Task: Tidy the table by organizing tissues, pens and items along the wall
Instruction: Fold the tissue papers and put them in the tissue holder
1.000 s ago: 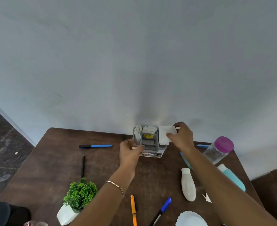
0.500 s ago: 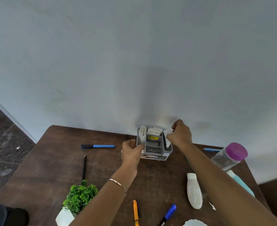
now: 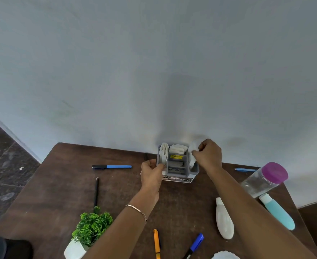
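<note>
— Head view, then: what's on the table (image 3: 47, 193)?

— One grey organizer (image 3: 178, 164) against the wall (image 3: 116, 71), three compartments showing white folded tissues: one bundle at its left end (image 3: 163, 153), one at the back middle (image 3: 177, 148), one at the right (image 3: 192, 156). Both hands are on it.

— Holding how?

— The left hand (image 3: 151, 173) has fingers curled against the organizer's left front corner, thumb at the rim. The right hand (image 3: 209, 156) is closed in a pinch on the right tissue, which sits partly down in the right compartment.

— And pens?

— I count six. A blue-and-black pen (image 3: 112, 166) lying along the left, a thin black one (image 3: 96, 191) pointing toward the plant (image 3: 92, 226), an orange one (image 3: 156, 243) and a dark blue marker (image 3: 196, 243) at the near edge, a light blue one (image 3: 244, 169) by the wall on the right, and something dark just left of the organizer that I can't make out well.

— Bottles?

— Three. A clear jar with a purple lid (image 3: 265, 179) tilted, a teal tube (image 3: 276, 212) near the right edge, a white bottle (image 3: 224, 218) lying flat. One white scalloped dish (image 3: 225, 256) cut off at the bottom.

— Free room?

— The stretch along the wall left of the organizer is bare wood, and the far left corner. The right side is crowded up to its edge.
</note>
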